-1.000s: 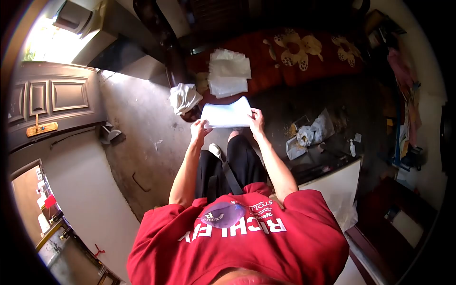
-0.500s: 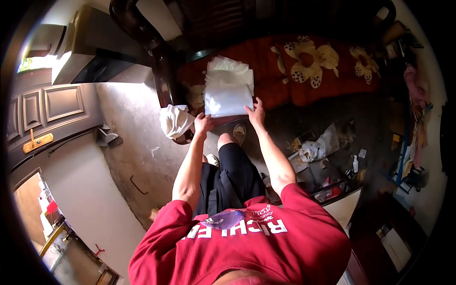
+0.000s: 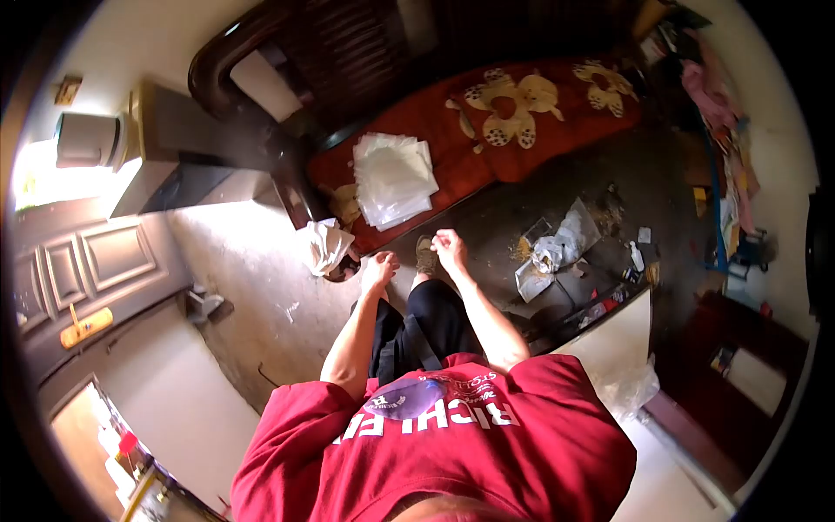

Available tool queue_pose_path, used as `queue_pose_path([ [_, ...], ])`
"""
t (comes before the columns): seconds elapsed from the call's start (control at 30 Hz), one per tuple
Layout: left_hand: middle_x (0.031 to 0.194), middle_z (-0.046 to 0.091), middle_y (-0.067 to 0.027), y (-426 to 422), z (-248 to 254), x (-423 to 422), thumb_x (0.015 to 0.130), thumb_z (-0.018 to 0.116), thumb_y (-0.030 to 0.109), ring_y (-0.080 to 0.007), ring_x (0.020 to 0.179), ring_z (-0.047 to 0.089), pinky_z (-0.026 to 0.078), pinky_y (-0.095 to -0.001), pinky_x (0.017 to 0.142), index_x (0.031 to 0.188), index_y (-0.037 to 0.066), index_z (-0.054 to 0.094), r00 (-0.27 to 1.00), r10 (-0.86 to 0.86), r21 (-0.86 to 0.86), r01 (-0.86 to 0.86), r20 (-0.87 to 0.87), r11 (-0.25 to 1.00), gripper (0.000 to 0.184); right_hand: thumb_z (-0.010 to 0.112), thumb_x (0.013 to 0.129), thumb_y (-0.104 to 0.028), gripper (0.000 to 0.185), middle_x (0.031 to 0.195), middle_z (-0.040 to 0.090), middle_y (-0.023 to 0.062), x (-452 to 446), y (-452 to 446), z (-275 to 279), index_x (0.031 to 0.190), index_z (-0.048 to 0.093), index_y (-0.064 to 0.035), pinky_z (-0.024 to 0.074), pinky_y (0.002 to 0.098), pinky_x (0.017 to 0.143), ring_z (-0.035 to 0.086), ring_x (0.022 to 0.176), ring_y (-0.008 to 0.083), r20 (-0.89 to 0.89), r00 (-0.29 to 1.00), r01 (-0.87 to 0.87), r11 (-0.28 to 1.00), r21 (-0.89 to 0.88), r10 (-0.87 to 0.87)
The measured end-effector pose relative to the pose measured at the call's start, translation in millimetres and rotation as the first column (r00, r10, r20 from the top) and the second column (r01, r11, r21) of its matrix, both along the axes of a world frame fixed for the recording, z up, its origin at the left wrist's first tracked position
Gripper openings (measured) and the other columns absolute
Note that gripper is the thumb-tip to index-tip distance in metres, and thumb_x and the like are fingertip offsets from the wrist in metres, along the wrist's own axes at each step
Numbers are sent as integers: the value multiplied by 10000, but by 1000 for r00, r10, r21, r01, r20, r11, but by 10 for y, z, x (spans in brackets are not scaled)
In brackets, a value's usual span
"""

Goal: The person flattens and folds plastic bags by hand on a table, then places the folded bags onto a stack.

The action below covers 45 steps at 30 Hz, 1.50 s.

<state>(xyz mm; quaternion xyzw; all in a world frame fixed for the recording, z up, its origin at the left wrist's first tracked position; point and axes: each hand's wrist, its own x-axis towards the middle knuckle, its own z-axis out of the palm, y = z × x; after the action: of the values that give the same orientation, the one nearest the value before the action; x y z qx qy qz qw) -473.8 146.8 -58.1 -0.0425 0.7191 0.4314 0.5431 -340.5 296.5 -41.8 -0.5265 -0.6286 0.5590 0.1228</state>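
Note:
A stack of clear plastic sheets or bags (image 3: 394,180) lies on the left end of the red seat cover (image 3: 487,178), its layers slightly fanned. Both hands are in the air in front of the seat, below the stack in view. My left hand (image 3: 380,270) has its fingers curled together; whether anything small is between them is too small to tell. My right hand (image 3: 450,250) is raised, fingers bent and partly apart, with nothing visible in it. Neither hand touches the stack.
White cloth (image 3: 325,247) hangs at the seat's left front corner. Crumpled plastic and scraps (image 3: 557,252) lie on the floor at right, near a small white bottle (image 3: 637,257). A dark table edge with a white side (image 3: 609,335) stands right of my legs. A panelled door (image 3: 109,252) is at left.
The sheet held between my hands now lies on the stack, and both hands have let go and drawn back toward my body. The view has shifted and turned.

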Motion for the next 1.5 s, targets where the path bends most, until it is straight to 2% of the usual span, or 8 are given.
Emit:
queue_pose_path([
  [0.1, 894, 636, -93, -1, 262, -5, 886, 503, 221, -148, 685, 606, 466, -241, 550, 1028, 18, 563, 997, -47, 58, 44, 53, 997, 256, 580, 846, -117, 115, 760, 649, 54, 95, -271, 227, 925, 577, -34, 486, 234, 553, 648, 666, 131, -56, 993, 99, 994, -39, -101],
  [0.3, 902, 646, -90, -265, 372, 18, 876, 498, 226, -157, 729, 623, 488, -257, 595, 1018, 37, 573, 947, -308, 147, 293, 89, 945, 248, 565, 866, -135, 133, 797, 653, 78, 353, -1004, 614, 940, 577, -26, 496, 241, 583, 644, 688, 135, -107, 902, 417, 908, -27, -417],
  [0.37, 917, 653, -96, -367, 413, 47, 867, 501, 235, -163, 727, 630, 495, -272, 611, 1015, 39, 578, 926, -364, 139, 350, 94, 926, 258, 561, 876, -153, 157, 821, 653, 86, 464, -1325, 661, 955, 574, -19, 499, 242, 604, 642, 702, 141, -166, 820, 533, 836, -129, -548],
  [0.67, 836, 663, -89, -672, 531, 488, 842, 543, 200, -169, 707, 639, 489, -262, 566, 962, 39, 596, 702, -691, 157, 673, 173, 723, 207, 540, 863, -110, 151, 761, 652, 118, 849, -2684, 714, 901, 567, 33, 521, 256, 581, 649, 660, 163, -245, 426, 886, 456, -79, -871],
  [0.8, 846, 662, -91, -707, 598, 826, 850, 533, 188, -164, 703, 636, 482, -246, 562, 954, 42, 592, 554, -826, 192, 804, 104, 563, 189, 541, 872, -139, 178, 799, 649, 102, 1063, -3199, 504, 939, 566, 24, 502, 245, 594, 642, 690, 162, -260, 256, 943, 300, -143, -931],
  [1.03, 798, 653, -96, -1085, 686, 1728, 834, 522, 169, -139, 629, 613, 467, -220, 503, 948, 19, 574, 328, -942, 210, 918, 77, 337, 195, 546, 867, -139, 192, 812, 653, 108, 1421, -4028, 787, 937, 576, 38, 508, 253, 607, 648, 713, 167, -181, 24, 996, 39, -80, -983],
  [1.23, 798, 644, -72, -1729, 787, 2493, 826, 540, 184, -140, 642, 610, 473, -246, 547, 931, 43, 580, 35, -996, 229, 972, 76, 52, 180, 532, 874, -156, 204, 816, 656, 110, 1873, -4833, 743, 934, 577, 33, 506, 256, 616, 651, 716, 177, -245, -275, 950, -223, -218, -930],
  [1.5, 872, 631, -82, -2366, 719, 3445, 872, 493, 196, -172, 716, 608, 486, -290, 605, 997, 45, 558, -156, -979, 193, 973, 129, -130, 206, 538, 849, -162, 210, 755, 663, 99, 2617, -5504, 866, 867, 602, 37, 497, 266, 579, 651, 662, 162, -262, -381, 923, -348, -164, -887],
])
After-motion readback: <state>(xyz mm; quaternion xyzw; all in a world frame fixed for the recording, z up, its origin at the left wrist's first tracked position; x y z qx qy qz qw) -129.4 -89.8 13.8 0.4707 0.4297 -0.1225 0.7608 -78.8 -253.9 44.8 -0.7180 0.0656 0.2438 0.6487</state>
